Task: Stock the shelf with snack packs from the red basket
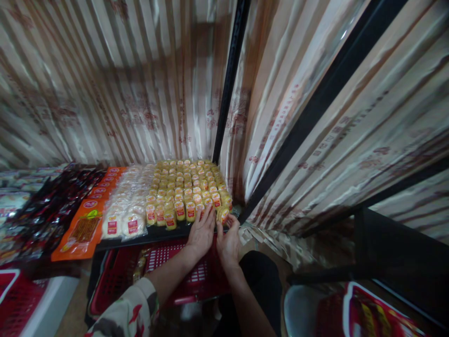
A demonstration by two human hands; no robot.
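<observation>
A red basket (pixel 108 277) is sitting below the shelf's (pixel 154 235) front edge. Near the front right corner, the right hand (pixel 228 243) is pinching a yellow packet (pixel 223 215), fingers curled; the left hand (pixel 201 234) is lying nearly straight-fingered at the front row, its grip impossible to tell. The packet is looking light, soft, slick, squashable, its sides suiting a gentle hold. Packed rows (pixel 185 182) are blocking behind, a black post (pixel 296 140) rightward; the front is lying open.

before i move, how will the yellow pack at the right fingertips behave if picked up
The yellow pack looks rounded, so it may roll if tipped. It looks shiny, so might slip. It's small beside the right hand, so probably light.
</observation>
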